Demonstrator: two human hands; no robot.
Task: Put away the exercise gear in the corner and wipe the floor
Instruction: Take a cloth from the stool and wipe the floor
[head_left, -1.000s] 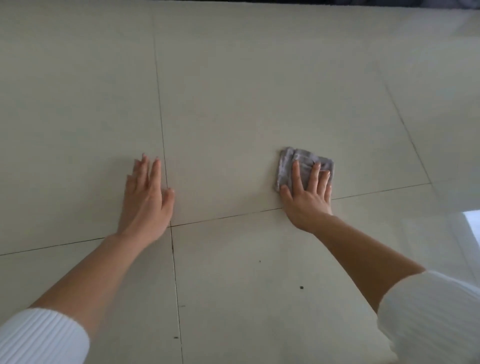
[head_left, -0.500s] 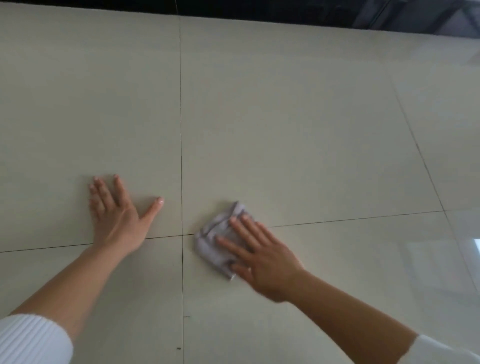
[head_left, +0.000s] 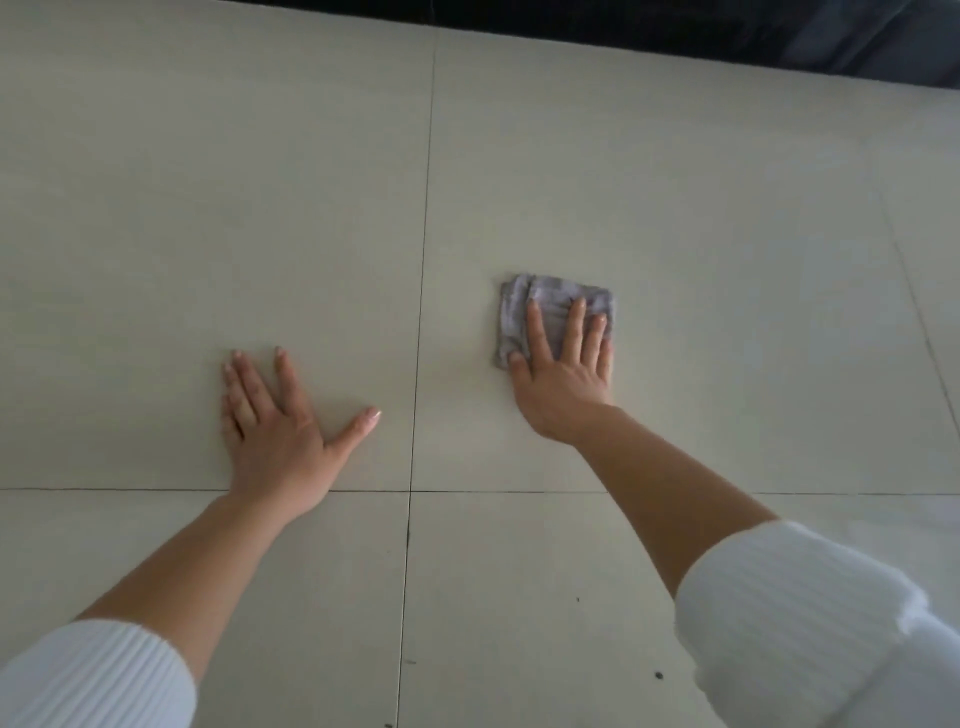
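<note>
While the right hand (head_left: 563, 382) presses flat, fingers straight, on the folded grey cloth (head_left: 550, 296), it sits on the floor (head_left: 701, 208) right of the grout line (head_left: 427, 208). Left hand (head_left: 275, 431) flat, fingers spread, empty. Cloth likely soft, light, bunches easily; pin centre under palm.

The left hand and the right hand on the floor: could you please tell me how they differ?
The left hand rests on bare floor tile; the right hand presses a folded grey cloth. The left hand's thumb splays wide; the right hand's thumb sits close in. The left hand lies nearer the camera than the right hand. Both lie flat with straight fingers.
</note>
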